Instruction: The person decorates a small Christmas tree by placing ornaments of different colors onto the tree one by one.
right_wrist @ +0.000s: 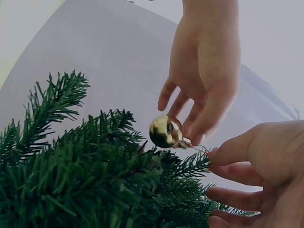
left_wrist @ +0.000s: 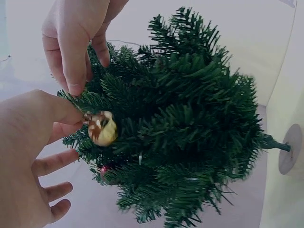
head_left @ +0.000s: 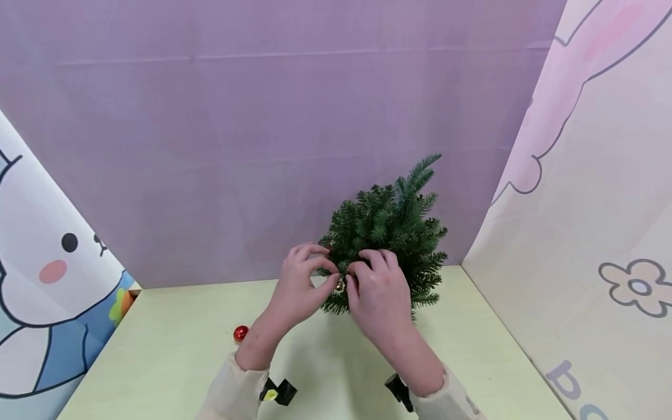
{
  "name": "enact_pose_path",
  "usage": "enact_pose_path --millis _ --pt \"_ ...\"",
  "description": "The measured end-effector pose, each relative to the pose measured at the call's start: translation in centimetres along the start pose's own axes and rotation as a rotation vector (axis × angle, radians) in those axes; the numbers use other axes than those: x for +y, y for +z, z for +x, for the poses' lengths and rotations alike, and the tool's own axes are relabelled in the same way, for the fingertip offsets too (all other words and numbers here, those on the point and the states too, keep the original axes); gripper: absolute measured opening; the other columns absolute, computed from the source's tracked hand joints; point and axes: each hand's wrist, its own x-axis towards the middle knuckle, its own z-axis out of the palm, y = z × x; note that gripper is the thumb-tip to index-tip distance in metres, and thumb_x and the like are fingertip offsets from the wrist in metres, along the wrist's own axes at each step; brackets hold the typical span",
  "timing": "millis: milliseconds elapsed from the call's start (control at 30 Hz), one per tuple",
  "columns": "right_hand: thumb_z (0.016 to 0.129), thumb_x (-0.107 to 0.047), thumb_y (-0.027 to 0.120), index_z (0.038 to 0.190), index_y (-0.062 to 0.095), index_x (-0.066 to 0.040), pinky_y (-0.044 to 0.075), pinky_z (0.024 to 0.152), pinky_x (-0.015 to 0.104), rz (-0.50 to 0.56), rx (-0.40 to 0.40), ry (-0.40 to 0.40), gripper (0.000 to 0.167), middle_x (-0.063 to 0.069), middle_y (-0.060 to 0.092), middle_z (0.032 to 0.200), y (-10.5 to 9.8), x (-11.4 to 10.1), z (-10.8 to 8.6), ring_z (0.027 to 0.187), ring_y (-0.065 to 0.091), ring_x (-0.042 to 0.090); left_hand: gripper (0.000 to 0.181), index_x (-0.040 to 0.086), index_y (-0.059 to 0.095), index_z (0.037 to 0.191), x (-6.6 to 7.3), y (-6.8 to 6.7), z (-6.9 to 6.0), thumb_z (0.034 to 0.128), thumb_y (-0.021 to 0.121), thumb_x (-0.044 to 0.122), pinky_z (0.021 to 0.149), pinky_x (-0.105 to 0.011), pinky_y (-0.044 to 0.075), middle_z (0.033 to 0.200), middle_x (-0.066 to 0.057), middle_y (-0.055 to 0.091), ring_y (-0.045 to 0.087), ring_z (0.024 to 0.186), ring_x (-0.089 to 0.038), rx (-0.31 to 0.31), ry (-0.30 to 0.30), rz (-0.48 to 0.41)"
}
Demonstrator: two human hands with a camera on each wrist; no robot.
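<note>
A shiny gold bauble (head_left: 339, 286) hangs at the near left side of a small green artificial Christmas tree (head_left: 388, 233). My left hand (head_left: 307, 283) pinches the cap of the bauble (left_wrist: 103, 129) between thumb and forefinger, the other fingers spread apart. Just beside it, my right hand (head_left: 380, 294) pinches the thin hanging loop close to a twig tip, as the right wrist view shows. Whether the loop is around the twig I cannot tell. Between both hands the bauble (right_wrist: 166, 131) sits right against the needles.
A red bauble (head_left: 241, 333) lies on the pale yellow table (head_left: 178, 350), left of my left forearm. Among the branches a bit of red ornament (left_wrist: 104, 168) shows. The tree's round base (left_wrist: 289, 149) is visible in the left wrist view. A purple backdrop (head_left: 236, 146) stands behind.
</note>
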Motion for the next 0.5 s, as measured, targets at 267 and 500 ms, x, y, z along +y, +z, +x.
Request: enact_pose_path --millis 267,500 --pt "0.077 -0.011 0.081 0.084 0.074 -0.007 0.050 0.086 0.042 0.067 0.100 -0.041 0.010 0.012 0.068 0.100 -1.6 0.6 -0.9 0.100 0.057 0.034 0.007 0.026 0.070 0.085 -0.9 0.2 -2.6 0.0858 0.075 0.020 0.097 -0.053 0.038 0.119 -0.006 0.060 0.045 0.118 -0.024 0.014 -0.072 -0.043" --pt "0.080 -0.013 0.074 0.086 0.072 -0.007 0.050 0.080 0.038 0.269 0.172 -0.087 0.009 0.007 0.068 0.096 -2.9 2.2 -1.7 0.094 0.059 0.028 0.007 0.024 0.070 0.084 -3.1 0.9 -6.5 0.0866 0.073 0.018 0.098 -0.050 0.039 0.120 0.003 0.058 0.045 0.118 -0.019 0.028 -0.206 -0.091"
